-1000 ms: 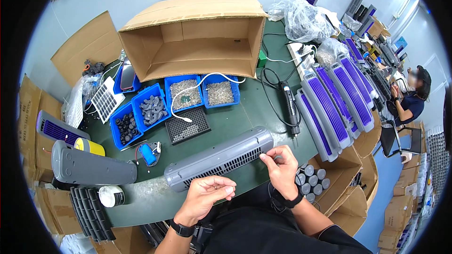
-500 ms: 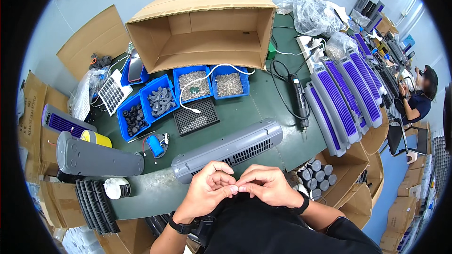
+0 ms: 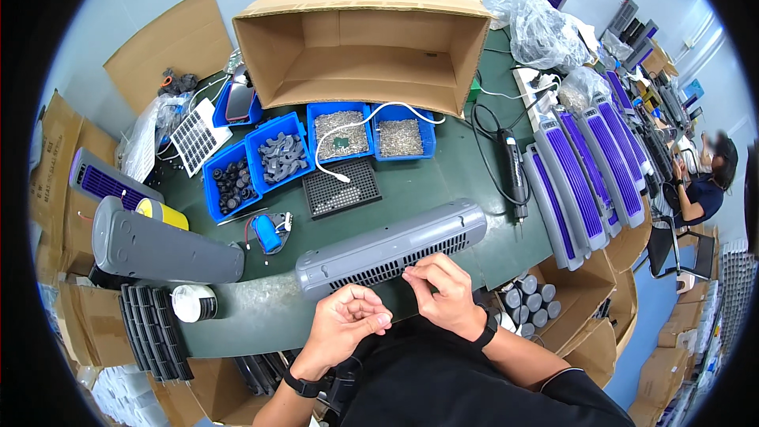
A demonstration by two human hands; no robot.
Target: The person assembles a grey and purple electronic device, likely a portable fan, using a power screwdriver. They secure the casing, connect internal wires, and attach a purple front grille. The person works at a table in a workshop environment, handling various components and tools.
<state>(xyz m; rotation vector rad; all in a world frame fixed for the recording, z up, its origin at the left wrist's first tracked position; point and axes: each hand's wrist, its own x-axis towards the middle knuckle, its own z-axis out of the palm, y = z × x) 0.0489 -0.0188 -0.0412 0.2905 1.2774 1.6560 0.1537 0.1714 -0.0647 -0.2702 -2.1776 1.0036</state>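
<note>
A long grey plastic housing [image 3: 395, 241] with a row of slots lies on the green table in front of me. My right hand [image 3: 444, 296] is at its near slotted edge, thumb and fingers pinched together. Whatever sits in that pinch is too small to make out. Close to the housing's near left part, my left hand [image 3: 348, 324] is held up with thumb against fingertips. Its grip also hides whatever it may hold. Beyond the housing lie a black perforated tray [image 3: 342, 187] and a small board with a blue battery pack [image 3: 267, 233].
Blue bins of screws [image 3: 340, 133], grey parts [image 3: 277, 156] and black knobs [image 3: 231, 187] stand behind. An electric screwdriver [image 3: 515, 178] lies right, beside several purple-grilled units [image 3: 565, 190]. A large carton [image 3: 360, 63] stands at the back. Left are a grey casing [image 3: 166, 245] and a white tub [image 3: 194, 303].
My hands, fingertips together before, have come apart. The right one has moved forward to the housing's slotted edge; the left stays about where it was. The view has shifted slightly.
</note>
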